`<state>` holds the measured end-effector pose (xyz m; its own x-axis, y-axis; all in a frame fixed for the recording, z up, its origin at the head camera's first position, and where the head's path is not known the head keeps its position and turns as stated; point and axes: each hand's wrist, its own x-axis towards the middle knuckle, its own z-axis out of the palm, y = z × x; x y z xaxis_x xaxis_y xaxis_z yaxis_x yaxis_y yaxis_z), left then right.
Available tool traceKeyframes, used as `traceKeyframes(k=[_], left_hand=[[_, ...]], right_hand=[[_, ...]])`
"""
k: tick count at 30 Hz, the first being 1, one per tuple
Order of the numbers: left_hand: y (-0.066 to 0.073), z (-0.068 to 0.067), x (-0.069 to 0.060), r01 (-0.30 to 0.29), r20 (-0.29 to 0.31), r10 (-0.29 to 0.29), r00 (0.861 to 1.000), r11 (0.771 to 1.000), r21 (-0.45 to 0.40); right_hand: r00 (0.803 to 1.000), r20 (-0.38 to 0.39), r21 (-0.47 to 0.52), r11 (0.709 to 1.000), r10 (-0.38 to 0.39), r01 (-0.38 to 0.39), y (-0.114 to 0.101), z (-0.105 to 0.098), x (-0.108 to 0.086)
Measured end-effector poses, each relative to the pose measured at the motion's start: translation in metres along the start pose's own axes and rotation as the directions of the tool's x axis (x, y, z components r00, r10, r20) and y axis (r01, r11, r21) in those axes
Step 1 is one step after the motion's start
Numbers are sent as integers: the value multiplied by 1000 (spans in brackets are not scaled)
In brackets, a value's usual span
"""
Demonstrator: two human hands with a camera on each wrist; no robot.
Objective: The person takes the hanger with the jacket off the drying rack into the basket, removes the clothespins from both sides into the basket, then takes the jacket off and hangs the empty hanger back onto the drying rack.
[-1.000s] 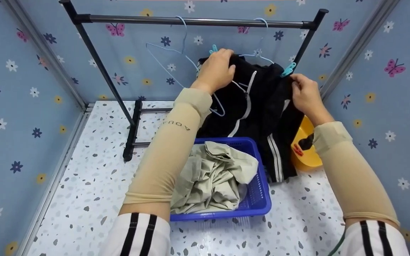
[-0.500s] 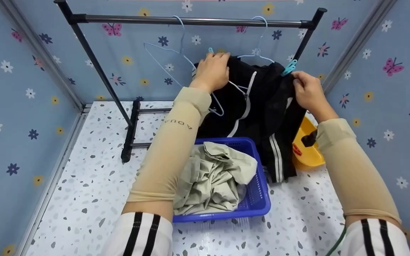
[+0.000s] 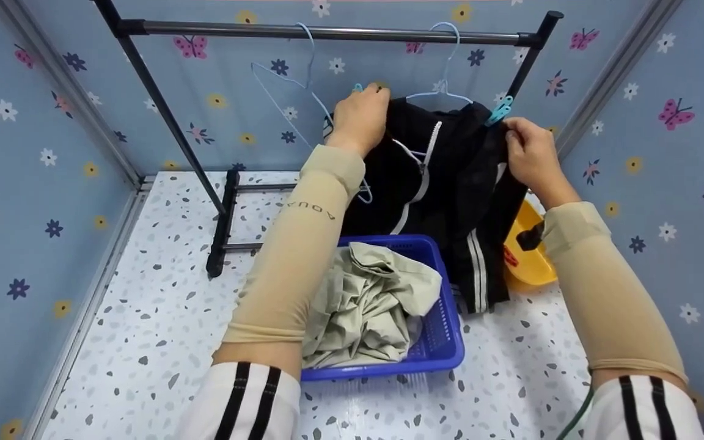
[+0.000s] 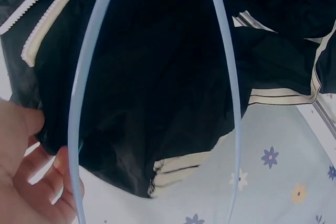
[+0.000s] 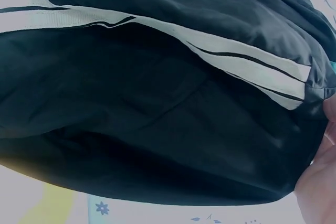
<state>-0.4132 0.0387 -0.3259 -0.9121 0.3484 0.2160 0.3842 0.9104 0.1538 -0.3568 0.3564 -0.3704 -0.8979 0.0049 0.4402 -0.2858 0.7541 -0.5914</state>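
Observation:
A black jacket (image 3: 450, 189) with white stripes and a white zip hangs from a light blue hanger (image 3: 440, 95) on the rack. My left hand (image 3: 361, 119) pinches its left shoulder, where a turquoise clothespin peeks out behind the fingers. At the other shoulder, my right hand (image 3: 533, 150) pinches the fabric just beside another turquoise clothespin (image 3: 500, 111). A second blue hanger (image 3: 278, 76), bare, hangs close to my left hand. In the left wrist view its wires cross in front of the jacket (image 4: 152, 87). Black striped cloth fills most of the right wrist view.
A black clothes rack (image 3: 333, 30) spans the back. Below the jacket stands a blue basket (image 3: 450, 342) with a crumpled pale green garment (image 3: 370, 305). A yellow container (image 3: 532, 263) holding a red clip sits at right. Flowered walls (image 3: 28, 153) enclose the floor.
My hands have drifted slightly apart, the left one leftward and the right one a little rightward, both still holding the jacket's shoulders. The bare hanger has shifted slightly.

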Motion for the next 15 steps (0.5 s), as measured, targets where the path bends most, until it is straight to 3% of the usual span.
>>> traceKeyframes(k=[6,15], left_hand=[[1,-1,2,-28,-173,23,985,999,-30],[-2,-17,5,12,-221,-40,974,992,-125]], right_hand=[[999,-47,2,1000,-24,24,-5,-3,3],[998,-62,9,1000,-16,16,-18,-10,9]])
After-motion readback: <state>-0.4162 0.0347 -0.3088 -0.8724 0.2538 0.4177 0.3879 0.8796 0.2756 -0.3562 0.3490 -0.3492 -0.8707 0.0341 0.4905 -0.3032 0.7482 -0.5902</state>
